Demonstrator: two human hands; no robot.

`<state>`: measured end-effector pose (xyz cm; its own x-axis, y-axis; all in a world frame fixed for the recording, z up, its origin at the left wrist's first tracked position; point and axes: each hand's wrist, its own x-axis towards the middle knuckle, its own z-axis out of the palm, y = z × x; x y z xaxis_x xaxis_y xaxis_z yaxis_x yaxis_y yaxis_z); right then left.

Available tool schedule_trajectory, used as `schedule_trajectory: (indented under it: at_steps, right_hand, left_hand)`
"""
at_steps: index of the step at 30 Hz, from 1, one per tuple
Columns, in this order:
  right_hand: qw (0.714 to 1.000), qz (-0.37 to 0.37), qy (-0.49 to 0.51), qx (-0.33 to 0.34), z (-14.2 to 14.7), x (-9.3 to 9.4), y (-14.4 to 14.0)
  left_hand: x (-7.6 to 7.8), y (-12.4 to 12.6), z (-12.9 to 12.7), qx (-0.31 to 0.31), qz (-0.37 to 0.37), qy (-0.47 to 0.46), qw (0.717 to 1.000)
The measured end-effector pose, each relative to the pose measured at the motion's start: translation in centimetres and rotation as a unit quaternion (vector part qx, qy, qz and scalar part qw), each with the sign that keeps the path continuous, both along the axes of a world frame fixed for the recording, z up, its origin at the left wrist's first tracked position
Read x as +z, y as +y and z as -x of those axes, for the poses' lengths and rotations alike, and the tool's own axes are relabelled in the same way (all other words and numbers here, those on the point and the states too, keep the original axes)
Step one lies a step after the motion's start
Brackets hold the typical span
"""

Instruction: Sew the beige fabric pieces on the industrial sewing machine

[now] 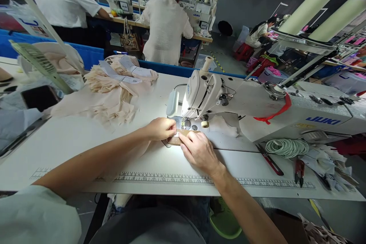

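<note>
My left hand (162,129) is closed in a pinch just left of the presser foot (186,122) of a white sewing machine (217,95). What lies between its fingertips is too small to make out. My right hand (198,150) rests with fingers stretched out on a flat brown piece (174,140), which looks like a template or card. A small bit of pale material shows between the two hands, close to the needle area. The machine's lamp lights this spot, and my fingers cover part of the brown piece.
Stacked beige fabric pieces (114,84) lie at the back left, near a phone (40,97) and a green fan (42,65). On the right are a seam ripper-like red tool (270,160), thread snips (299,171), coiled cord (286,148) and scraps (326,164). Other people work beyond.
</note>
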<state>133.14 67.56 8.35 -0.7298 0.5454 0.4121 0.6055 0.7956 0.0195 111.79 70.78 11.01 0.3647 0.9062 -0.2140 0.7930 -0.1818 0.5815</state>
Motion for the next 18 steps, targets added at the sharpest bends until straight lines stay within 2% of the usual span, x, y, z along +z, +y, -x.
schedule_trajectory:
  at_steps: [5,7,9,12,14,18]
  right_hand:
    - [0.999,-0.02,-0.032,-0.001,0.4,0.1,-0.1]
    - [0.999,-0.02,-0.039,0.001,0.6,0.2,-0.2]
    - [0.999,-0.011,-0.039,-0.001,0.7,0.3,-0.2]
    - [0.999,0.004,-0.035,0.001,0.8,0.3,-0.1]
    - [0.999,0.007,-0.031,0.004,0.8,0.3,0.0]
    - [1.0,0.001,-0.023,0.009,0.7,0.2,0.0]
  left_hand:
    - [-0.2,-0.1,0.0,-0.006,-0.032,0.031,0.999]
    - [-0.2,-0.6,-0.1,-0.011,-0.097,0.058,0.994]
    - [-0.3,-1.5,-0.1,-0.046,-0.212,0.087,0.972]
    - [-0.7,-3.5,-0.3,-0.143,-0.365,0.09,0.915]
    - [-1.2,-4.9,-0.4,-0.18,-0.404,0.088,0.892]
    - [-2.6,-6.4,-0.4,-0.179,-0.422,0.132,0.879]
